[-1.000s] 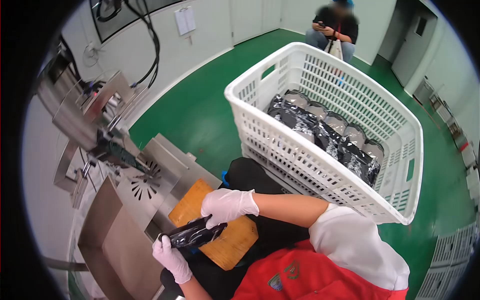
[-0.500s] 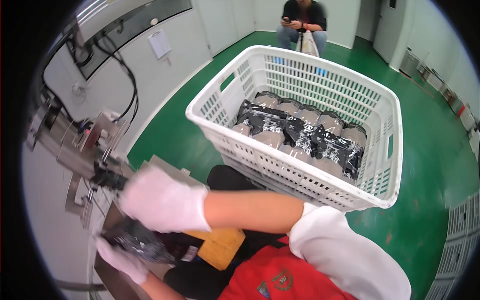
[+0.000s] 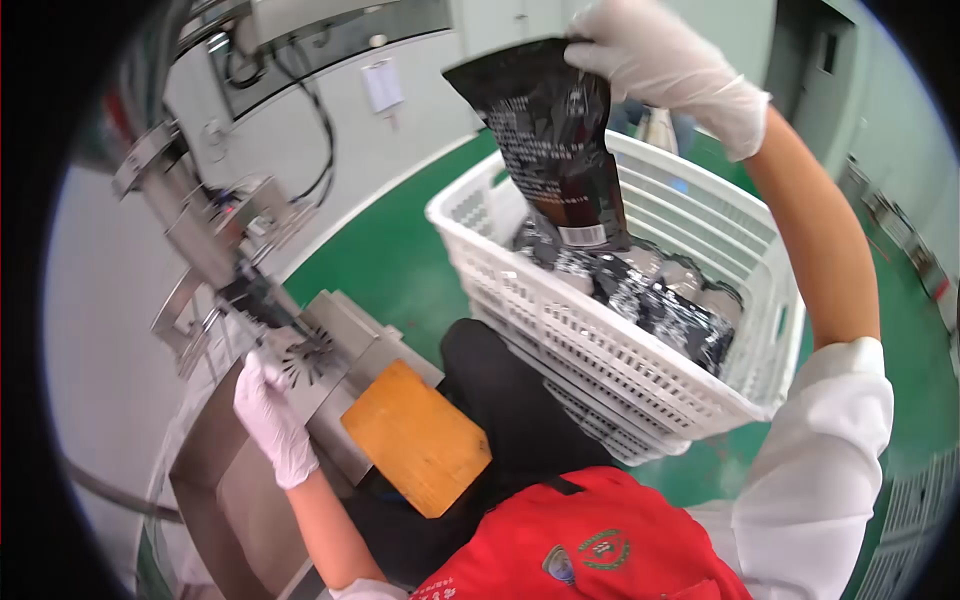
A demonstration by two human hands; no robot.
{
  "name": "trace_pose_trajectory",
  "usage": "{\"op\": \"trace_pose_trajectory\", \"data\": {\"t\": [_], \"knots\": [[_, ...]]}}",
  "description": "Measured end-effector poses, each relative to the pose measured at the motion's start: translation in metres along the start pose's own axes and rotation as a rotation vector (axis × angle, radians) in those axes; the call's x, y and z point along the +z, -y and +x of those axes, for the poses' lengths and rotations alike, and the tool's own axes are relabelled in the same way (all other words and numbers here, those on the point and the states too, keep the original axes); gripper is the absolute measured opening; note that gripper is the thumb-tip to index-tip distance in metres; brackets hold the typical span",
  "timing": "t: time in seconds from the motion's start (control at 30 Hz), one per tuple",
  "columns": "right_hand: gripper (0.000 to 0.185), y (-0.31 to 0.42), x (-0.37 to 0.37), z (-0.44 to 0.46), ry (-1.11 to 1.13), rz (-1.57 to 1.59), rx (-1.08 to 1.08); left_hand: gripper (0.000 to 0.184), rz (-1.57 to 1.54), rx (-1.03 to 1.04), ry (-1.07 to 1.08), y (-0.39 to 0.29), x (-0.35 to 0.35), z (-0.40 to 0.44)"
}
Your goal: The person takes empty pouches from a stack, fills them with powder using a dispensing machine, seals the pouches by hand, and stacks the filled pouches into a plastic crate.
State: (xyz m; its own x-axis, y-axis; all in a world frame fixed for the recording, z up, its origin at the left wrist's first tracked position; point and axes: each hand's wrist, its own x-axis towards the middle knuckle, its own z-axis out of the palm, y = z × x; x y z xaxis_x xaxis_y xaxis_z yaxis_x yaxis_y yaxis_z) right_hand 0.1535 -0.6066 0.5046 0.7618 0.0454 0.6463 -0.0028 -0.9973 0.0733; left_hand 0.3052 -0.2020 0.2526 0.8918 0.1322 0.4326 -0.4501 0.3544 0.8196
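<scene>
A black printed pouch [image 3: 550, 135] hangs over the left end of a white slatted crate [image 3: 600, 315]; my gloved right hand [image 3: 665, 60] grips its top corner. Inside the crate lie several black pouches with greyish clear parts [image 3: 650, 295]. My gloved left hand [image 3: 272, 415] is raised beside the metal machine's nozzle [image 3: 255, 300], its fingers drawn together, and what they may hold is too small to make out. A wooden board [image 3: 418, 438] lies below, between the machine and my legs.
At lower left is a steel tray [image 3: 245, 500], next to a slotted metal plate [image 3: 310, 355]. Another crate stands under the white one. Behind it, a seated person is mostly hidden by my right hand. Hanging cables [image 3: 325, 140] and a clipboard [image 3: 382, 86] are at the wall.
My right hand has swung up and right from the machine to above the crate, carrying the black pouch. My left hand has let go of the pouch and is now up near the nozzle.
</scene>
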Motion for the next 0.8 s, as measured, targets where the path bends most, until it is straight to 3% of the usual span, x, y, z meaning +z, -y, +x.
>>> {"op": "trace_pose_trajectory", "data": {"t": [0.03,0.1,0.23,0.3,0.37,0.4,0.43,0.5,0.53,0.6,0.7,0.73,0.8], "knots": [[0.023,0.008,-0.004,-0.014,0.278,0.018,0.219,0.034,0.018,-0.002,0.019,0.006,-0.007,-0.003],[0.03,-0.023,0.023,-0.049,0.221,-0.305,0.085,0.036,0.089,-0.017,0.012,0.012,-0.011,-0.013],[0.039,-0.044,0.028,-0.118,0.152,-0.285,0.168,0.036,0.19,-0.104,0.009,0.029,-0.031,-0.021],[0.04,-0.053,0.021,-0.128,0.245,0.059,0.644,0.036,0.205,-0.129,0.043,0.033,-0.031,-0.024],[0.029,-0.098,0.05,-0.147,0.284,0.153,0.824,0.036,0.212,-0.156,-0.02,0.036,-0.025,-0.028],[0.022,-0.138,0.078,-0.167,0.348,0.193,0.784,0.035,0.186,-0.181,-0.042,0.04,-0.026,-0.027],[0.012,-0.211,0.133,-0.215,0.459,0.08,0.247,0.035,0.187,-0.187,-0.029,0.043,-0.023,-0.029],[0.015,-0.194,0.152,-0.226,0.493,0.684,1.185,0.033,0.172,-0.243,-0.003,0.045,-0.015,-0.032],[0.014,-0.257,0.221,-0.276,0.738,0.555,0.623,0.033,0.175,-0.243,0.005,0.048,-0.011,-0.032],[0.015,-0.251,0.226,-0.291,0.693,0.522,0.69,0.03,0.196,-0.274,-0.03,0.058,-0.009,-0.036],[0.032,-0.282,0.249,-0.331,0.877,-0.23,0.521,0.03,0.187,-0.347,0.034,0.074,-0.028,-0.033],[0.04,-0.249,0.211,-0.308,0.739,0.021,0.888,0.03,0.198,-0.358,0.031,0.073,-0.024,-0.037],[0.046,-0.278,0.2,-0.32,1.326,0.244,-0.633,0.03,0.239,-0.329,0.025,0.068,-0.008,-0.047]]}}
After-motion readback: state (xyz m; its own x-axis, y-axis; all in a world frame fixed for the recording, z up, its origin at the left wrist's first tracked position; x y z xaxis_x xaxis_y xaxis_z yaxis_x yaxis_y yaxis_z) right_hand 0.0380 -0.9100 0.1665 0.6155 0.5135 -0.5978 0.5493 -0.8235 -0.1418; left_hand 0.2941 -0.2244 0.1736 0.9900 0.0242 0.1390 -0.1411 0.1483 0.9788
